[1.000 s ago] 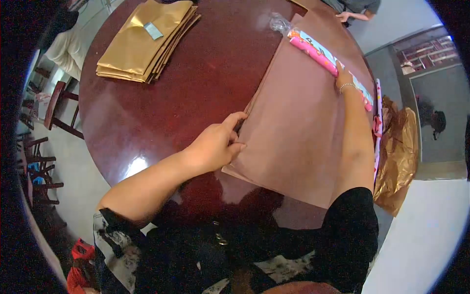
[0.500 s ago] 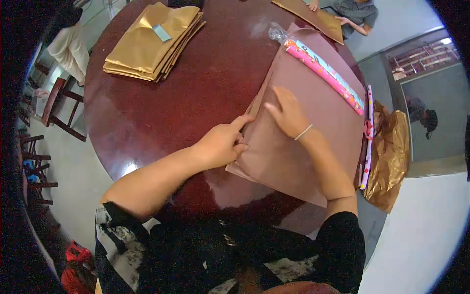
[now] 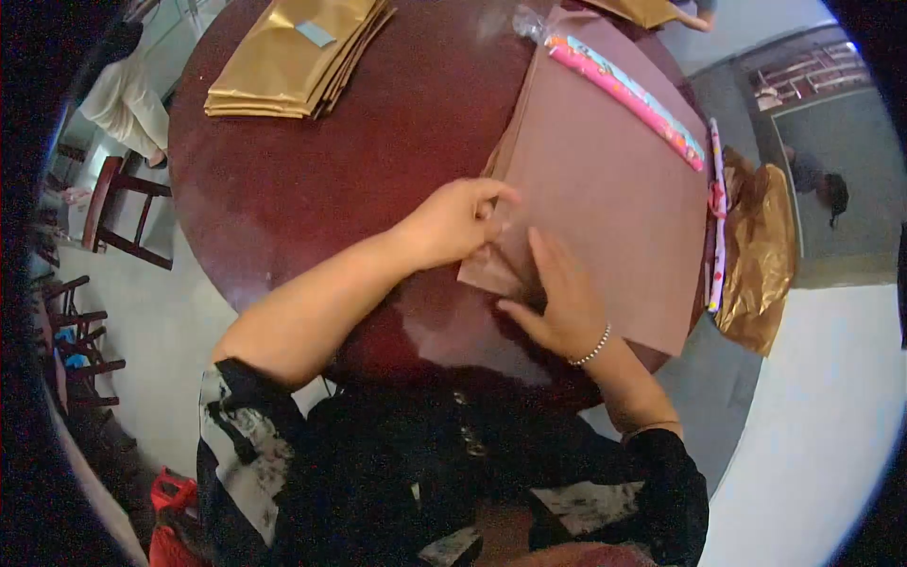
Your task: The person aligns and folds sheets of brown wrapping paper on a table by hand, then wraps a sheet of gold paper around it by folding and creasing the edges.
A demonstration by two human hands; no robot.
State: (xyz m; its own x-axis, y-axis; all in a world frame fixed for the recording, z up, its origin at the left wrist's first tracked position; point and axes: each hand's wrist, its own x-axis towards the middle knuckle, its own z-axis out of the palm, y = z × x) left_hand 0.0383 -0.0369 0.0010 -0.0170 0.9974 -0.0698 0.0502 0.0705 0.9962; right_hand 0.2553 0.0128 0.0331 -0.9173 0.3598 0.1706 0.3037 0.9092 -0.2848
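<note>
Dull pinkish-brown sheets of wrapping paper (image 3: 614, 217) lie in a stack at the right of the round table. My left hand (image 3: 463, 222) is at the stack's left edge, its fingers curled on the top sheet's near-left corner, which is lifted and bent. Close beside it, my right hand (image 3: 567, 302) has thumb and fingers spread over the near edge of the paper, holding nothing. A pink and light-blue patterned roll (image 3: 628, 102) in clear plastic rests on the far part of the sheets.
The dark red table (image 3: 331, 180) carries a folded gold stack (image 3: 274, 61) with a small pale card (image 3: 316, 34). Beyond the right edge are a thin patterned roll (image 3: 718, 217) and crumpled gold sheeting (image 3: 761, 255). Another person's hand (image 3: 697, 17) touches gold material at the far side.
My left hand now lifts the sheet's corner instead of pressing at the edge. My right hand has slid down toward the near edge. The view has shifted slightly.
</note>
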